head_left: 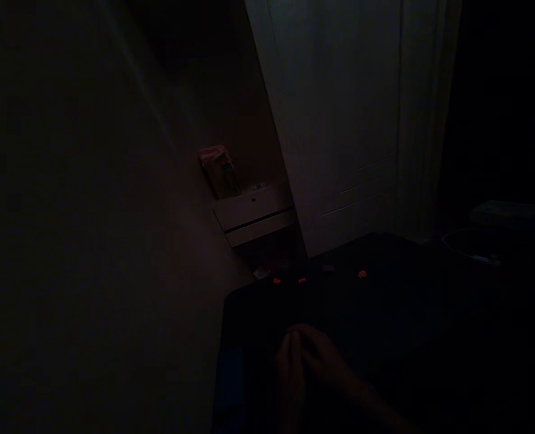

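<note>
The scene is very dark. Over a dark surface (385, 325), my left hand (291, 371) and my right hand (325, 357) meet at the fingertips. Both have their fingers pressed together in a pinch; anything between them is too dark to make out. Beyond the hands lie two small red pieces (277, 281), a dark purplish piece (328, 268) and a small round orange piece (362, 274). Neither hand touches these pieces.
A pale wall (113, 253) rises close on the left. Behind the surface stand a pale panel (339, 120) and a drawer unit (253, 208) with a reddish packet (217, 172) on top. A thin pale cable (452, 246) and a box-like shape (511, 211) are at right.
</note>
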`<state>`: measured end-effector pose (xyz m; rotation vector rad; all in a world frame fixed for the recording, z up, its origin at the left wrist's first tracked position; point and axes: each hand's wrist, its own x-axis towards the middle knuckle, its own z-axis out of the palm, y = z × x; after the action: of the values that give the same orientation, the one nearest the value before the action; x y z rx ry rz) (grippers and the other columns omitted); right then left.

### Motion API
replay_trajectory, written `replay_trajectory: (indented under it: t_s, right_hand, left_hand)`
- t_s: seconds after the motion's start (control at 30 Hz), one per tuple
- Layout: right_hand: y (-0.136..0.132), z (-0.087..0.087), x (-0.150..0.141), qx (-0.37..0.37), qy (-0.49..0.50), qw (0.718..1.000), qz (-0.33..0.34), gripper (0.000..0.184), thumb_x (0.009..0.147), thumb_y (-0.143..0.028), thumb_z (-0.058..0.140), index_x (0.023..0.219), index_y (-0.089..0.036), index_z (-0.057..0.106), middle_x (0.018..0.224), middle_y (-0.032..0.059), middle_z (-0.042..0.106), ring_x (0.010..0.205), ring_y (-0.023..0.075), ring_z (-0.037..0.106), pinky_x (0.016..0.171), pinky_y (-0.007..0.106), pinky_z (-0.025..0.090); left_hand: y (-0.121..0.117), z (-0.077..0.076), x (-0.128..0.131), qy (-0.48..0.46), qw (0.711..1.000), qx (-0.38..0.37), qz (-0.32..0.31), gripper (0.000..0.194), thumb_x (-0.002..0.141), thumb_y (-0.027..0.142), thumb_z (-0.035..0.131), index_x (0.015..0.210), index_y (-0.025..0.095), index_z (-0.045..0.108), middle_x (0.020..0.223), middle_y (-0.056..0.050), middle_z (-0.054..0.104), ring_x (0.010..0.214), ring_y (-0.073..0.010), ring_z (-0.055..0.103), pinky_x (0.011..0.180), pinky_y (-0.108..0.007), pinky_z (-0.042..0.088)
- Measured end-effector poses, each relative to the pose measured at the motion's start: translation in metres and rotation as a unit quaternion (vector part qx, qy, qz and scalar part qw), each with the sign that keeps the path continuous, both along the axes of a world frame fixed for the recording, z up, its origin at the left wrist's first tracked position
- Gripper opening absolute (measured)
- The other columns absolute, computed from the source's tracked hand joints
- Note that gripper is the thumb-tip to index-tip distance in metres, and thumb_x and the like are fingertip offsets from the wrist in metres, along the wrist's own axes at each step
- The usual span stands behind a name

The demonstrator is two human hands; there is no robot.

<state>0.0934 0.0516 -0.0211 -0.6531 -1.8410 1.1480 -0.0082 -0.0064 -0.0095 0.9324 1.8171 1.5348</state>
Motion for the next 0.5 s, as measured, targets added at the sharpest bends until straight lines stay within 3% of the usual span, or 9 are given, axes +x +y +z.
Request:
replay_trajectory:
  t_s: [0.2, 0.4, 0.5]
  right_hand:
    - [0.001, -0.006, 0.000, -0.004, -0.006, 1.000, -0.004, 0.039, 0.091, -0.032, 0.053, 0.124, -0.017, 0.068, 0.127, 0.0157, 0.070, 0.118, 0.0295, 0.066, 0.105, 0.047, 0.051]
    - [-0.002, 0.005, 0.002, 0.004, 0.019, 1.000, 0.003, 0.034, 0.092, -0.030, 0.051, 0.118, -0.017, 0.070, 0.117, 0.0147, 0.073, 0.109, 0.0280, 0.070, 0.099, 0.045, 0.055]
    - [-0.003, 0.009, 0.004, -0.001, 0.010, 1.000, 0.003, 0.039, 0.092, -0.028, 0.052, 0.126, -0.018, 0.067, 0.127, 0.0143, 0.070, 0.118, 0.0280, 0.066, 0.105, 0.046, 0.051]
  left_hand:
    - [0.000, 0.000, -0.001, 0.020, 1.000, 0.005, -0.008, 0.070, 0.080, 0.073, 0.061, 0.110, 0.011, 0.076, 0.121, -0.020, 0.073, 0.117, -0.0354, 0.066, 0.104, -0.040, 0.049]
    - [0.000, 0.002, -0.001, 0.057, 0.998, 0.009, -0.035, 0.071, 0.084, 0.076, 0.055, 0.104, 0.012, 0.077, 0.111, -0.019, 0.076, 0.109, -0.0359, 0.068, 0.098, -0.043, 0.050]
    - [0.000, 0.005, 0.000, 0.067, 0.997, 0.002, -0.039, 0.076, 0.081, 0.082, 0.053, 0.099, 0.012, 0.077, 0.103, -0.018, 0.077, 0.100, -0.0353, 0.070, 0.092, -0.043, 0.051]
